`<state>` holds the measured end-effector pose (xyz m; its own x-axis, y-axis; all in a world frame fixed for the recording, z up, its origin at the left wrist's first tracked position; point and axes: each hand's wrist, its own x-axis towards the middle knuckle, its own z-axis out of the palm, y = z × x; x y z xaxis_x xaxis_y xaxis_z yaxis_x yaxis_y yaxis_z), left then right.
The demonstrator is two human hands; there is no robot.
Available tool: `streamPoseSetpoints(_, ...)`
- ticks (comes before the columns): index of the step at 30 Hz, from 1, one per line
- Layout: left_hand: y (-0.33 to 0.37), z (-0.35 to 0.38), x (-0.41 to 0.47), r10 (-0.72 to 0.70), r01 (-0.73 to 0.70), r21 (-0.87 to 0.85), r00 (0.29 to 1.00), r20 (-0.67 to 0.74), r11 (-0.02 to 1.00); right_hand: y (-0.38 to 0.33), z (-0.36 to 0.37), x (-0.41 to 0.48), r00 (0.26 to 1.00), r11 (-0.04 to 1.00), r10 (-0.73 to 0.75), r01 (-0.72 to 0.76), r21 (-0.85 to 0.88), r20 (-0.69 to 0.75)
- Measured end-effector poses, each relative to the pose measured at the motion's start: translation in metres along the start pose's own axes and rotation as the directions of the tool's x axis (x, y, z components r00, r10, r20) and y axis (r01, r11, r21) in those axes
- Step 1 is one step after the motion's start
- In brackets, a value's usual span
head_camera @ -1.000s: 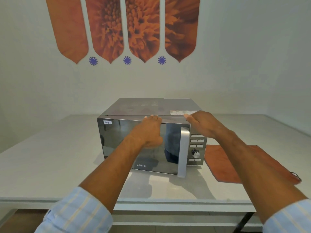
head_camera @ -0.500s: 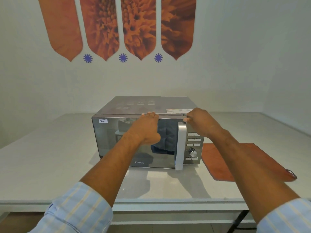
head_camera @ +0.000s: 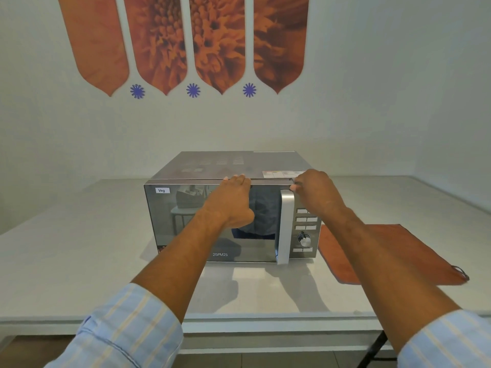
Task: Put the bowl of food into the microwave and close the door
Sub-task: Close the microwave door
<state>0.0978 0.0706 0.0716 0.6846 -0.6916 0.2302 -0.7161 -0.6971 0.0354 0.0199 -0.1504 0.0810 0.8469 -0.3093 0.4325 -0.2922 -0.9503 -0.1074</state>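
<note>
A silver microwave (head_camera: 239, 164) with a mirrored door (head_camera: 183, 224) stands in the middle of a pale table (head_camera: 79, 248). The door looks flush with the body, and its silver handle (head_camera: 285, 232) runs down the right side. My left hand (head_camera: 233, 203) lies against the upper door with its fingers hooked over the door's top edge. My right hand (head_camera: 316, 192) is curled on the microwave's top front corner, just above the handle and the control panel (head_camera: 305, 235). No bowl of food is visible, and the reflective door hides the inside.
An orange cloth (head_camera: 385, 251) lies flat on the table to the right of the microwave. A white wall with orange flower panels (head_camera: 218, 43) rises behind. The table's front edge (head_camera: 239, 322) is near me.
The door, slightly ajar a second ago, has swung in and now sits flush. My left hand stayed on the door's top edge. My right hand shifted a little towards the handle's top.
</note>
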Motion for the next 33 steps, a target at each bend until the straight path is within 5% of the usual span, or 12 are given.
streamPoseSetpoints(33, 0.000, 0.012, 0.005, -0.017, 0.016, -0.019, 0.997, -0.080, 1.000, 0.001, 0.026, 0.006, 0.983, 0.993, 0.088, -0.074, 0.090, -0.162)
